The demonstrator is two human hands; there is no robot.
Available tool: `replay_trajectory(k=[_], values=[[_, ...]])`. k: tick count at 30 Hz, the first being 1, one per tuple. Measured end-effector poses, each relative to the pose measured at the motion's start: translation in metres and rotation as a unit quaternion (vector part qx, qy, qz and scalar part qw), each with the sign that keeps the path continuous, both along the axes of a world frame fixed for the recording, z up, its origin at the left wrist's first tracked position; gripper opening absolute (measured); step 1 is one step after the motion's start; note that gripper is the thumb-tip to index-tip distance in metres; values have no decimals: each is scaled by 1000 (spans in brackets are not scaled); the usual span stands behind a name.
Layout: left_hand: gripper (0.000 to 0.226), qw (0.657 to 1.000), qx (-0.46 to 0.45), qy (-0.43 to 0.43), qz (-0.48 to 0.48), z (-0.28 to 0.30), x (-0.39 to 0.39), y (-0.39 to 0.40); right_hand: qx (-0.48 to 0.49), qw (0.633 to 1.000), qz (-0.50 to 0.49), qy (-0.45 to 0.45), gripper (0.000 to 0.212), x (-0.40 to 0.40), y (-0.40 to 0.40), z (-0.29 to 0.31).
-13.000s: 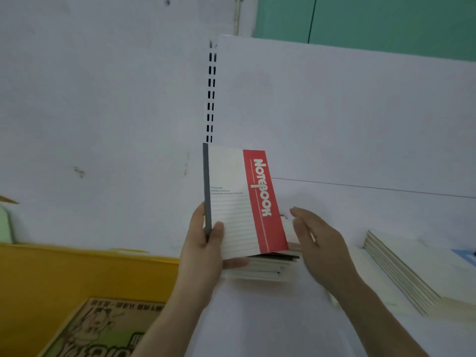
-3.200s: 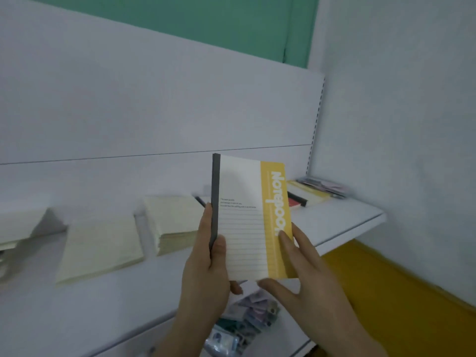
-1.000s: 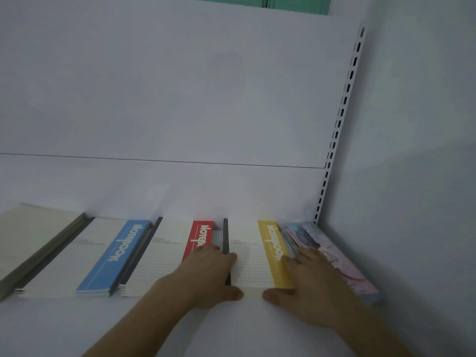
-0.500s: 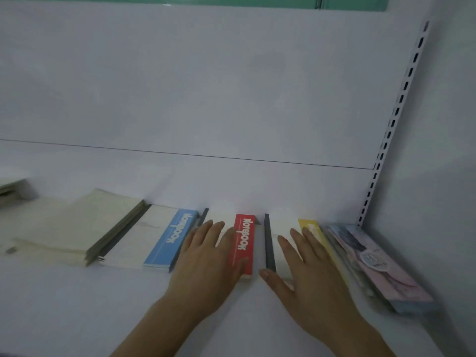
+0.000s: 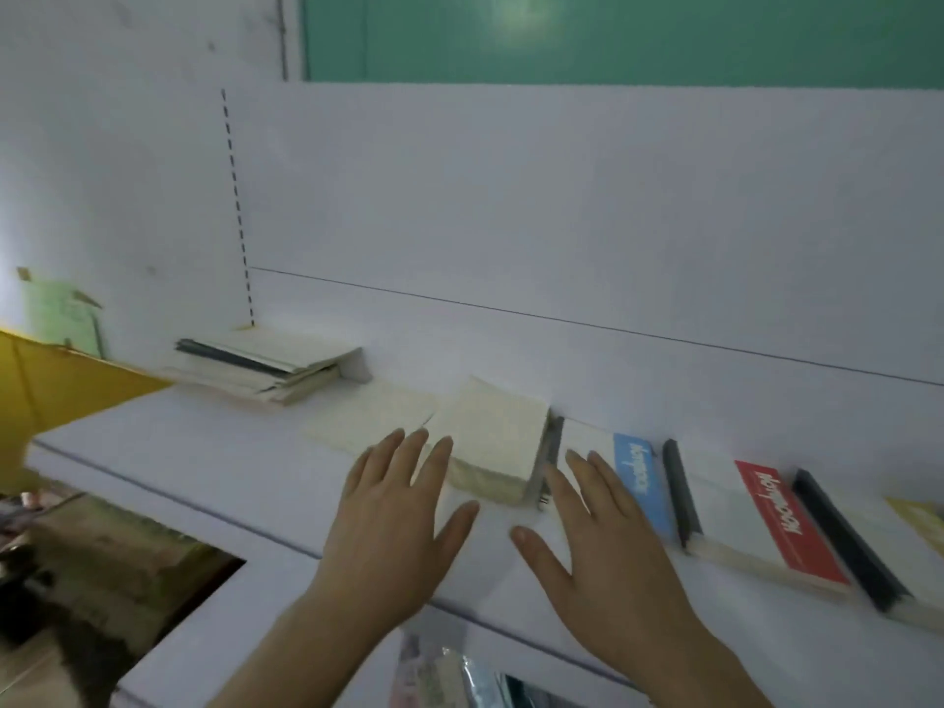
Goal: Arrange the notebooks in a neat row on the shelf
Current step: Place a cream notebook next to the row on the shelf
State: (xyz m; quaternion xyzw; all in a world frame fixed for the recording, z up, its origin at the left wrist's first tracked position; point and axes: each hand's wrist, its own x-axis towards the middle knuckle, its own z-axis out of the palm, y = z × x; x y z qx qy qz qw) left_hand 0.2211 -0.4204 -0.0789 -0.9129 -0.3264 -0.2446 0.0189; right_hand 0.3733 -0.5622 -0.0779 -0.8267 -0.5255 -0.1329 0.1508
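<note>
Far left, at the back of the white shelf [image 5: 153,452]: a loose heap of notebooks [image 5: 265,367], covers skewed, some edges overhanging others. They look thin and floppy; we would square that pile with both palms before lifting it, since single books would likely slide off each other.

Next right, a single cream sheet or thin book [image 5: 368,424] lies flat, touching the cream stack [image 5: 490,447]. The frame is smeared here, so we cannot tell which it is.

The cream stack is thick, face down, its grey spine to the right. We judge it moderately heavy but stiff as a block; best taken at the two short sides, thumbs underneath at the front edge.

Our left hand [image 5: 393,523] hovers with fingers spread and straight, tips at the stack's near left corner, holding nothing. Our right hand [image 5: 597,544] is likewise flat and empty, fingers over the near end of the blue notebook [image 5: 638,482].

Further right the row is laid out: the blue notebook, the red notebook [image 5: 781,528], then a yellow notebook [image 5: 919,518] cut by the frame edge. Glossy covers, probably slippery against each other.

In the way: the thin cream piece crowds the stack's left side. Packets [image 5: 444,671] show below the shelf, blurred.
</note>
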Motion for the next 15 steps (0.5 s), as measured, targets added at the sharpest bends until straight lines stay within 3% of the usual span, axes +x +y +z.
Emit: replay_trajectory(k=[7, 15], values=[[76, 998, -27, 3, 65, -2, -102, 90, -3, 998, 67, -10, 85, -86, 119, 3], [68, 995, -19, -2, 98, -1, -143, 211, -9, 993, 114, -33, 81, -121, 254, 11]])
